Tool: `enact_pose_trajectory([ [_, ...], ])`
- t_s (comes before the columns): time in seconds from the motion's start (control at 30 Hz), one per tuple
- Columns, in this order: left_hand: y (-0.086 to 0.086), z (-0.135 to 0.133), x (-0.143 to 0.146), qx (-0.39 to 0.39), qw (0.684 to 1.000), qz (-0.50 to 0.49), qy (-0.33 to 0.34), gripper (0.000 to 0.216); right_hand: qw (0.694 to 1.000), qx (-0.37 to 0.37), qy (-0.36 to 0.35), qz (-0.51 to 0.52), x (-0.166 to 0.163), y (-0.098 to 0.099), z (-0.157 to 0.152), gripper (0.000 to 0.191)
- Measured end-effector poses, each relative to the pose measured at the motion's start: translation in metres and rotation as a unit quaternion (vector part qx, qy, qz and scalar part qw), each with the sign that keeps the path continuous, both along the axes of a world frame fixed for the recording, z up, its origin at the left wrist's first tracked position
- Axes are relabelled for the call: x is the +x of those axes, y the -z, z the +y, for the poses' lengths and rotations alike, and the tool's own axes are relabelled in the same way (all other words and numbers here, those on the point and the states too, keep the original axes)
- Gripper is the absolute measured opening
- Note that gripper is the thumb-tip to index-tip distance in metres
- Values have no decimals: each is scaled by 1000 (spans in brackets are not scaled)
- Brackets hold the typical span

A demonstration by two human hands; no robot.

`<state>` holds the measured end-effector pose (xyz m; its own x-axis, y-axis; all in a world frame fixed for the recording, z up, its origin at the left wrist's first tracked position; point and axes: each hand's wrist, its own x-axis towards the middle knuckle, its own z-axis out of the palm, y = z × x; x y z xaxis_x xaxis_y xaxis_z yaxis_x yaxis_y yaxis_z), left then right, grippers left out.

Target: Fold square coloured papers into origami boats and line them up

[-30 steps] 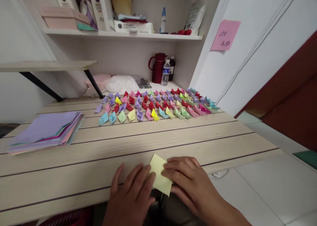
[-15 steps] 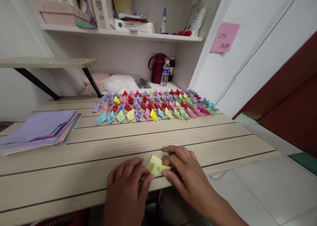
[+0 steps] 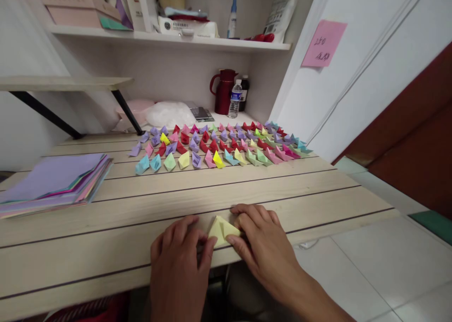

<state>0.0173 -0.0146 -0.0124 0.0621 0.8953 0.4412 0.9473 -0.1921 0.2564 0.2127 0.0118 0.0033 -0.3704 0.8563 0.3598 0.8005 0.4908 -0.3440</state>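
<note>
A small pale yellow piece of folded paper lies at the table's front edge, between both hands. My left hand pinches its left corner, thumb at the near side. My right hand grips the right end, its thumb low on the paper and its fingertips partly covering that end. Creases and a raised flap show in the middle of the paper. Beyond the hands stand several rows of folded paper boats in blue, purple, pink, red, yellow and green.
A stack of coloured paper sheets lies on the left of the slatted table. Behind the boats are a dark red jug, a water bottle and a white plastic bag. A raised wooden shelf stands at the left.
The yellow paper's right part, narrow and folded before, now spreads into a broader triangular flap under the right thumb. The whole view has shifted slightly; both hands keep hold.
</note>
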Motion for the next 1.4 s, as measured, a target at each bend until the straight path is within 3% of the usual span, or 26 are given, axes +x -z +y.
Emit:
enact_pose_trajectory([
  [0.27,1,-2,10,31,999,-30,-27,11,1000,-4,6,21,-2,1,2,15],
  [0.5,5,0,6,36,999,21,-12,8,999,-15,39,17,-4,0,6,19],
  [0.6,7,-1,6,79,996,29,-22,6,998,-29,43,23,-3,-2,9,21],
  [0.73,6,-8,7,198,978,71,-7,32,999,-40,27,23,-1,-4,13,36],
  [0.8,7,-14,9,223,970,95,24,46,999,-44,18,19,-1,-5,15,33],
  [0.93,16,-23,17,166,975,92,117,55,999,-47,14,18,-2,-7,17,28],
  [1.1,32,-27,22,92,984,114,106,65,997,-44,9,57,3,-4,16,24],
  [1.17,33,-28,23,88,981,142,97,69,997,-12,22,66,9,1,13,20],
  [1.3,32,-30,26,81,978,175,81,68,993,80,62,63,22,10,3,31],
  [1.4,33,-31,27,81,978,179,75,68,986,155,34,60,27,11,-10,39],
])
